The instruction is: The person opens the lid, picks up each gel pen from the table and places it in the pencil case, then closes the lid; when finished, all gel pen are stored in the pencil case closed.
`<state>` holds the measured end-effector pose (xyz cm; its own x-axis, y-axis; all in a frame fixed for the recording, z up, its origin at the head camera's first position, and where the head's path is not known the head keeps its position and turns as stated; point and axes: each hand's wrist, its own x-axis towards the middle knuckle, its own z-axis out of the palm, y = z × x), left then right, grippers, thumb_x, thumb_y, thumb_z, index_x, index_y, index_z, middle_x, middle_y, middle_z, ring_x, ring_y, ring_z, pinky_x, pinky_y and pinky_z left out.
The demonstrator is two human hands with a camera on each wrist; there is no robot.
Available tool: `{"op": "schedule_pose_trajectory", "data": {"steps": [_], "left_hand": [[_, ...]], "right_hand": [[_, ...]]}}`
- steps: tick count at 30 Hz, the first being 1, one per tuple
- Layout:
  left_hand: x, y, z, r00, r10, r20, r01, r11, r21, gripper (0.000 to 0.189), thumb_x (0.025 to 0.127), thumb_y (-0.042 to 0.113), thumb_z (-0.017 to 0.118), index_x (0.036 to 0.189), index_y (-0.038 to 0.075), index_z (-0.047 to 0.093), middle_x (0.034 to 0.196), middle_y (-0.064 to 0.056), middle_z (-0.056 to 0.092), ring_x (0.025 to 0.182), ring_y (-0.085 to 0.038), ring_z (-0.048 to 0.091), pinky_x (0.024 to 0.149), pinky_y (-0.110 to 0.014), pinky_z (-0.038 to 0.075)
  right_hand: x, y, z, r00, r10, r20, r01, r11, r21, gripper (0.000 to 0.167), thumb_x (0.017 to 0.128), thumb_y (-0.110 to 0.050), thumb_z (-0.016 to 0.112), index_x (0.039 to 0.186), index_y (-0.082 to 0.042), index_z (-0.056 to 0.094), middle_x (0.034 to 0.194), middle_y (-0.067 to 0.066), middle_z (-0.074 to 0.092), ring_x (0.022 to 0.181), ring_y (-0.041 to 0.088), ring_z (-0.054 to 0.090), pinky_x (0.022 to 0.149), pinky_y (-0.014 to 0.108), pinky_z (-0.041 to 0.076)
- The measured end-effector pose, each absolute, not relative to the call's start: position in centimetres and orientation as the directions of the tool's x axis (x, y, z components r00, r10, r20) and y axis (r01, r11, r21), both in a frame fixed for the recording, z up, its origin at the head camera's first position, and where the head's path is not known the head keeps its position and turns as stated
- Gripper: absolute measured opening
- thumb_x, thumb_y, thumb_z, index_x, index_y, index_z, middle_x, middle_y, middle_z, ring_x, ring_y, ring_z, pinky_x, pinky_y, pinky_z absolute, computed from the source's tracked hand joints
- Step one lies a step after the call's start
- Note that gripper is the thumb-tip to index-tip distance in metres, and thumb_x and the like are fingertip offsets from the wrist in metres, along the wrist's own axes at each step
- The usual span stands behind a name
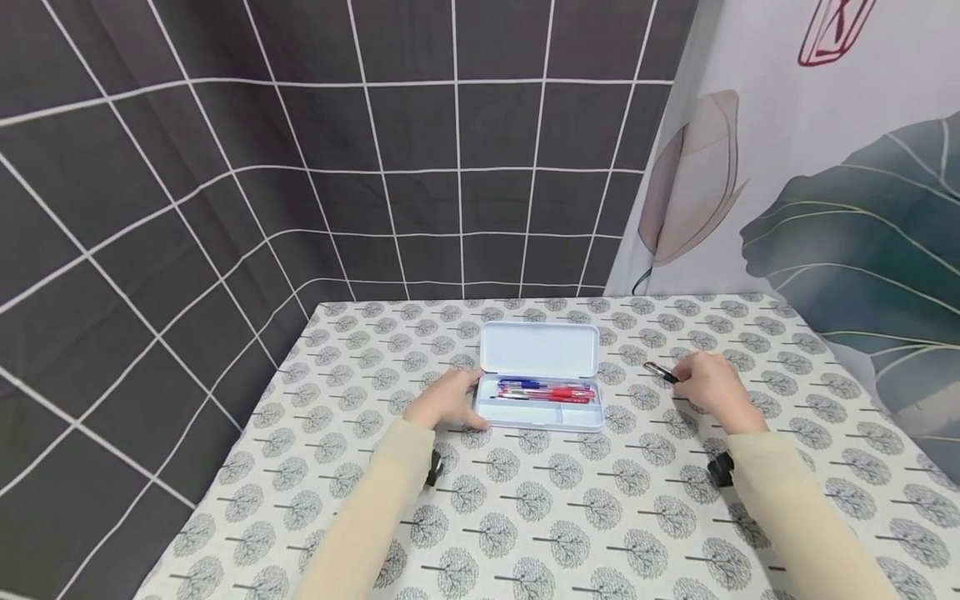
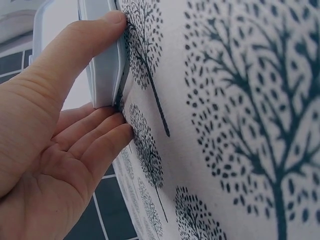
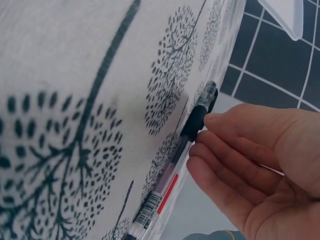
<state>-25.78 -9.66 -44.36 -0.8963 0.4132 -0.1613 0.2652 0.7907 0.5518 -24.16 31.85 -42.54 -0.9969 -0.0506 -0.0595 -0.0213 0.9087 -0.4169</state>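
A light blue pencil case (image 1: pixel 540 427) stands with its lid (image 1: pixel 540 348) raised toward the back. Blue pens (image 1: pixel 517 383) and red pens (image 1: pixel 562 394) lie in its rear compartment. My left hand (image 1: pixel 450 398) grips the case's left end, thumb at the front edge and fingers round the far side; the left wrist view shows thumb and fingers on either side of the case wall (image 2: pixel 106 80). Off to the right, my right hand (image 1: pixel 712 385) pinches a black pen (image 3: pixel 192 122) by its dark grip, close over the cloth. The pen's clear barrel bears a barcode label.
A cloth with grey tree prints (image 1: pixel 570 508) covers the table. Behind it hangs a dark curtain with white grid lines (image 1: pixel 412 200). At the right is a pale curtain with large leaves (image 1: pixel 862 225). Each wrist wears a black device (image 1: pixel 722 469).
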Motion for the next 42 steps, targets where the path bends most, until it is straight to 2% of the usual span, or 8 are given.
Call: {"op": "schedule_pose_trajectory", "data": {"steps": [12, 19, 29, 34, 42], "left_hand": [[-25.8, -9.6, -44.3, -0.893, 0.424, -0.149, 0.275, 0.778, 0.566, 0.091, 0.060, 0.025, 0.093, 0.140, 0.007, 0.051, 0.134, -0.010, 0.061, 0.124, -0.027, 0.057, 0.112, -0.045, 0.040], [-25.8, -9.7, -44.4, -0.891, 0.430, -0.144, 0.281, 0.772, 0.570, 0.093, 0.060, 0.025, 0.093, 0.141, 0.006, 0.050, 0.136, -0.011, 0.060, 0.126, -0.028, 0.055, 0.113, -0.045, 0.040], [-25.8, -9.8, -44.6, -0.889, 0.440, -0.127, 0.293, 0.759, 0.582, 0.090, 0.060, 0.024, 0.092, 0.139, 0.005, 0.052, 0.135, -0.011, 0.061, 0.125, -0.028, 0.056, 0.113, -0.045, 0.040], [-25.8, -9.8, -44.7, -0.887, 0.441, -0.133, 0.289, 0.757, 0.585, 0.092, 0.060, 0.024, 0.092, 0.140, 0.005, 0.050, 0.137, -0.011, 0.059, 0.127, -0.028, 0.054, 0.114, -0.044, 0.039], [-26.0, -9.8, -44.6, -0.892, 0.431, -0.140, 0.285, 0.773, 0.566, 0.096, 0.060, 0.026, 0.092, 0.142, 0.005, 0.048, 0.140, -0.012, 0.057, 0.130, -0.029, 0.052, 0.115, -0.045, 0.038]], "right_hand": [[-24.2, 31.9, -42.6, -0.997, -0.036, -0.063, -0.006, 0.910, -0.415, 0.034, 0.075, 0.000, 0.070, 0.107, 0.012, 0.066, 0.103, 0.032, 0.066, 0.078, 0.032, 0.065, 0.068, 0.046, 0.057], [-24.1, 32.0, -42.8, -1.000, -0.025, -0.006, -0.021, 0.931, -0.364, 0.028, 0.073, 0.003, 0.070, 0.099, 0.012, 0.067, 0.098, 0.031, 0.067, 0.087, 0.045, 0.063, 0.076, 0.056, 0.053], [-25.0, 31.5, -43.3, -0.992, -0.105, 0.076, -0.121, 0.960, -0.253, 0.013, 0.068, 0.012, 0.063, 0.079, 0.007, 0.069, 0.076, 0.021, 0.068, 0.067, 0.033, 0.062, 0.067, 0.053, 0.054], [-25.1, 31.3, -43.3, -0.994, -0.096, 0.055, -0.106, 0.970, -0.220, 0.010, 0.070, 0.012, 0.062, 0.078, 0.007, 0.066, 0.074, 0.020, 0.067, 0.063, 0.033, 0.061, 0.060, 0.051, 0.053], [-25.4, 31.2, -43.1, -0.995, -0.094, 0.021, -0.097, 0.967, -0.234, 0.014, 0.068, 0.009, 0.067, 0.083, 0.009, 0.066, 0.079, 0.025, 0.068, 0.066, 0.036, 0.062, 0.061, 0.052, 0.054]]}}
